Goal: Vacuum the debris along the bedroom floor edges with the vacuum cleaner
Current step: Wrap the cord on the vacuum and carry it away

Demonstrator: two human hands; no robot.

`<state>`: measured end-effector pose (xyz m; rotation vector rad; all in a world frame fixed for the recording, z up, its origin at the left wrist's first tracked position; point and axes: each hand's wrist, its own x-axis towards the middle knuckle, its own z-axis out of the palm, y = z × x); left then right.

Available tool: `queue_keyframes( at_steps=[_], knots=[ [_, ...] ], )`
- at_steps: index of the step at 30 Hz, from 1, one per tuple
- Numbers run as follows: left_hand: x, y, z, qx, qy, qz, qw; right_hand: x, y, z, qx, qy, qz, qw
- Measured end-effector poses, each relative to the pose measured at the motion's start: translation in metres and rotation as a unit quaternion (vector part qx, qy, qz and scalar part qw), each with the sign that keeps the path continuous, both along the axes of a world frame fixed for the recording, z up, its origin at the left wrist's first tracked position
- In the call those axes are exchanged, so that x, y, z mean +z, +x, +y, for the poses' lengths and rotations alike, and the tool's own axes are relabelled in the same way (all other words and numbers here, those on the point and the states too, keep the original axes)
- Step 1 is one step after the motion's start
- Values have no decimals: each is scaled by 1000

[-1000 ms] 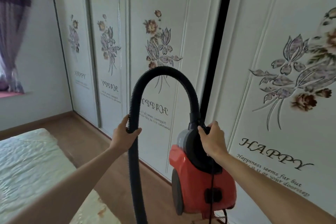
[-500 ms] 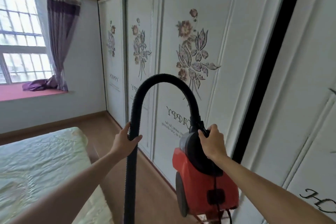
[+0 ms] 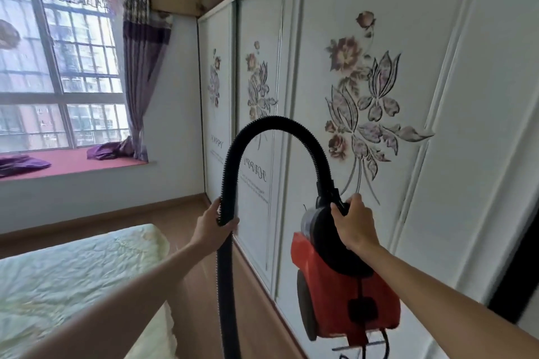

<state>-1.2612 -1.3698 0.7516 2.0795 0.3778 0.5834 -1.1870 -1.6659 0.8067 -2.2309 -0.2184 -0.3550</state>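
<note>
We hold our 2 bare arms out in front of us. Our left arm comes up from the bottom left. Our left hand wraps its fingers and thumb round the hose. Our right arm comes in from the bottom right. Our right hand shows us its back, and its fingers curl over the top of the vacuum cleaner.

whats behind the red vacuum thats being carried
Behind the red vacuum body stands a white wardrobe door printed with flowers. The door's lower part and the floor edge below it are covered by the body, so debris there cannot be seen.
</note>
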Motion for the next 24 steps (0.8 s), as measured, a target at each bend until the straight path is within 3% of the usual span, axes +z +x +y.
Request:
queue_keyframes(
  at_steps=[17, 24],
  knots=[
    [0, 176, 111, 158, 8, 1, 987, -3, 249, 160, 146, 23, 38, 988],
    [13, 209, 152, 229, 9, 0, 973, 7, 321, 239, 210, 32, 20, 977]
  ],
)
